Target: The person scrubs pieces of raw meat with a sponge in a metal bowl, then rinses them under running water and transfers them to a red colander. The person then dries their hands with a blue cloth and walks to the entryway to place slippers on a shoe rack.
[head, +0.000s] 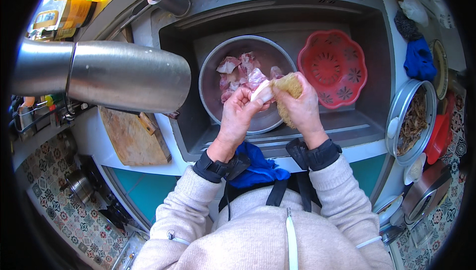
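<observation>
My left hand [238, 115] pinches a piece of raw meat [263, 91] with a pale, whitish skin side, over the front of a metal basin [206, 73]. In my right hand [305, 108] is a tan, fuzzy scrubbing cloth [290, 85], its edge against the piece. Several chunks of raw pink meat [238, 65] lie in the basin below. The basin sits in a dark sink [375, 84]. To its right a red plastic colander [327, 67] with a scalloped rim stands in the same sink.
A large metal faucet [130, 76] juts in from the left over the sink's edge. Left of the sink lies a wooden cutting board [130, 136] with a wooden-handled knife [148, 123]. On the right counter stands a metal pan [390, 121] of dried brown food. A blue cloth [256, 166] hangs at the front edge.
</observation>
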`<state>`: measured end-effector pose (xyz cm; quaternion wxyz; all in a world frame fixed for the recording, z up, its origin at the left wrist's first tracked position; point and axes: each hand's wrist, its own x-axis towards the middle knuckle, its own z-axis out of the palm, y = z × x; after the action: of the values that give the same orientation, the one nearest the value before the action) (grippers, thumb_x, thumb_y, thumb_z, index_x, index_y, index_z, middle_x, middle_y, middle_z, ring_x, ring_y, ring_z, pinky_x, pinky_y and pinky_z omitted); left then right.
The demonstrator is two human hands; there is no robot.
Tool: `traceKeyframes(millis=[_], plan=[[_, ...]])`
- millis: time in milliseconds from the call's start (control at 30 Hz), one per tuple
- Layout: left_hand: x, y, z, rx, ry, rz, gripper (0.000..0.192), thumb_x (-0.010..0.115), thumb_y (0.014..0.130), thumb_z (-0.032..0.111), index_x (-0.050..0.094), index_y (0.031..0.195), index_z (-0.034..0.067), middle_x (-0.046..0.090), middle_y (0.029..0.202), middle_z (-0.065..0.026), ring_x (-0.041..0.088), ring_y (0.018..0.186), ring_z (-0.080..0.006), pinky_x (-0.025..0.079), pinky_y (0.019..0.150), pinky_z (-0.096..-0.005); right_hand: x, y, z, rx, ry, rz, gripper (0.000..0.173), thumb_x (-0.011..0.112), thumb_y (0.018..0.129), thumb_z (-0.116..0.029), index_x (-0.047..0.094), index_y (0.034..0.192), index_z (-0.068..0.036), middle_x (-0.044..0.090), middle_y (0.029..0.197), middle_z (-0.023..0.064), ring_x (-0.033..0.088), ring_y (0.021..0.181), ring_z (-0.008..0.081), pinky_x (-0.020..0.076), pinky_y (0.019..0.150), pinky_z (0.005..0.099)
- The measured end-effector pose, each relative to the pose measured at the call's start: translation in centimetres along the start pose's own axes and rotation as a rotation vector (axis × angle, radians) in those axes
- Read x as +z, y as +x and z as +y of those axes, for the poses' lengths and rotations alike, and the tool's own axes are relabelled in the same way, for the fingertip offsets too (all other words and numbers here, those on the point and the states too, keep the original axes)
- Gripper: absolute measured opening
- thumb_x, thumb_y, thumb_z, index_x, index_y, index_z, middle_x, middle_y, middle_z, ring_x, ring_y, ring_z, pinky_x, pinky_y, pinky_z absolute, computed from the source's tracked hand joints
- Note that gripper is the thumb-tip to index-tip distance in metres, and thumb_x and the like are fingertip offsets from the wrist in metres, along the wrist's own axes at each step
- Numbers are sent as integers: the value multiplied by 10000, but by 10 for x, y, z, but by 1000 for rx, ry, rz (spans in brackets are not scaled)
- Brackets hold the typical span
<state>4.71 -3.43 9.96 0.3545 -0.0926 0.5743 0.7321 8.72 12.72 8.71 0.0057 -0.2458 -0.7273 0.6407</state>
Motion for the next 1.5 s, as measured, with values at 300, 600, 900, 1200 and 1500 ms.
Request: traceKeyframes(millis=[300,600,900,1200,1500], plan=[[-1,-3,-16,-24,-54,8,93,592,902,58,546,972,18,644,1048,-130,666,945,-189,533,895,-305,-2,-20,-7,-256,-292,-14,353,782,660,-113,635,967,-22,576,1046,119,573,1024,302,458,876,377],[-29,16,-36,-403,245,-39,201,616,906,107,576,1015,-57,656,941,-134,666,857,-173,560,768,-267,-46,-28,34,81,-333,118,341,780,732,-170,637,986,6,612,916,109,629,850,265,488,767,349],[-75,36,-37,-157,1128,-139,155,638,873,159,727,911,38,693,773,-85,650,715,-147,517,647,-305,-54,-42,33,251,-210,52,326,764,771,-137,620,1018,18,678,922,90,647,830,160,505,752,297],[-129,103,-60,-395,1284,-137,520,762,702,271,632,1162,67,677,988,-225,668,899,-363,525,800,-410,-57,-46,26,214,-195,45,322,765,774,-155,623,1019,0,687,913,88,649,814,155,513,750,302],[-124,112,-76,-776,831,-101,420,700,782,233,602,1171,106,644,886,-72,616,773,-196,508,691,-303,-60,-50,23,215,-223,31,350,775,755,-187,628,1029,-28,684,912,95,658,826,190,512,770,323]])
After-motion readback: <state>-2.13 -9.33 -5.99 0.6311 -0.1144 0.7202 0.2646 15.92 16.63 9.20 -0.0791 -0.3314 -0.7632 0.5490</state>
